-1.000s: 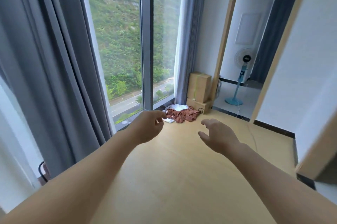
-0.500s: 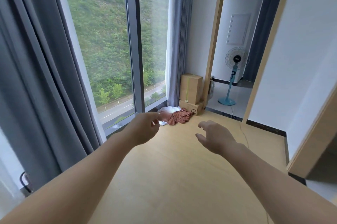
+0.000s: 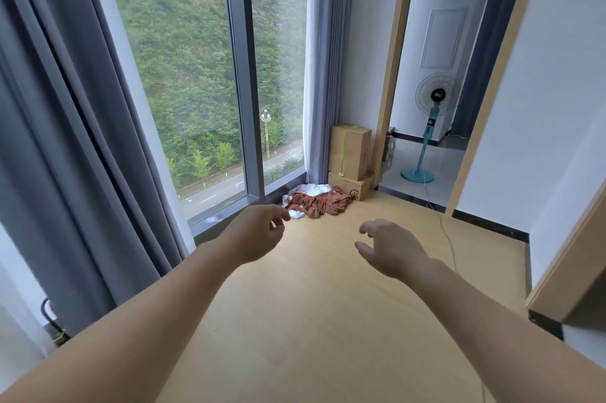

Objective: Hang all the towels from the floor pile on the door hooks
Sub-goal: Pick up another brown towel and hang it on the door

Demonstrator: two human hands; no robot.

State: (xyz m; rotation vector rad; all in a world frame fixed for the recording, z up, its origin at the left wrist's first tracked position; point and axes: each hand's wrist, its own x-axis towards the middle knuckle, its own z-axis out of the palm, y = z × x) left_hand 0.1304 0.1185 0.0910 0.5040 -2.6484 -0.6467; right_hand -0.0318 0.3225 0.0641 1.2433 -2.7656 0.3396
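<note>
— Where did we stand with the towels?

— The towel pile (image 3: 316, 202) lay on the floor (image 3: 328, 320) in the far corner, at the foot of the window and just beside the lower cardboard box (image 3: 355, 188), well ahead of us. Our left hand (image 3: 259, 232) and right hand (image 3: 392, 248) were out in front, each grip loose and apart, holding nothing.

— What could have tripped us up?

— Quite literally, the thin cord (image 3: 446, 233) trailing over the floor from the fan (image 3: 433, 114) beyond the doorway; we judged a foot might catch it. The rust and white cloths lay tangled, so one hasty grab could have lifted several and shed some. We saw no door hooks from there.
</note>
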